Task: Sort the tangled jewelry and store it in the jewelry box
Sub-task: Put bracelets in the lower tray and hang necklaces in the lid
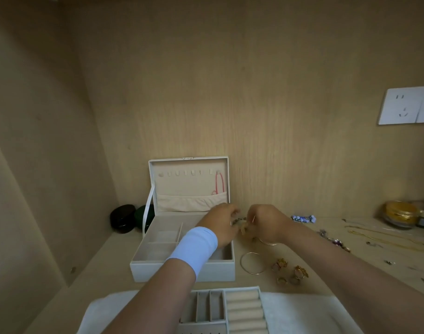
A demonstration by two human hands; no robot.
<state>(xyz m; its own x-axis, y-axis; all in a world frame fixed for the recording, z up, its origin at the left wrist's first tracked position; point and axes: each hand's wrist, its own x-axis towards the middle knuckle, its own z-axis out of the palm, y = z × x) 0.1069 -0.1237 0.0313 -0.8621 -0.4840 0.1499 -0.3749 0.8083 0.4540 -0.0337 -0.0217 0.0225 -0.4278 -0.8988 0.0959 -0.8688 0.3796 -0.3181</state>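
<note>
My left grip (220, 220) and right grip (266, 222) both pinch a small tangled dark-beaded chain (240, 222), held above the surface at 2 o'clock of the open cream rectangular jewelry box (182, 271), loose gold rings (290, 272) at its 4 o'clock.

Left hand (221, 225) and right hand (266, 222) pinch a dark beaded piece (238, 221) between them at the open jewelry box's (182, 270) right edge; gold bangle (245, 267) and rings (289, 272) lie beside the box.
</note>
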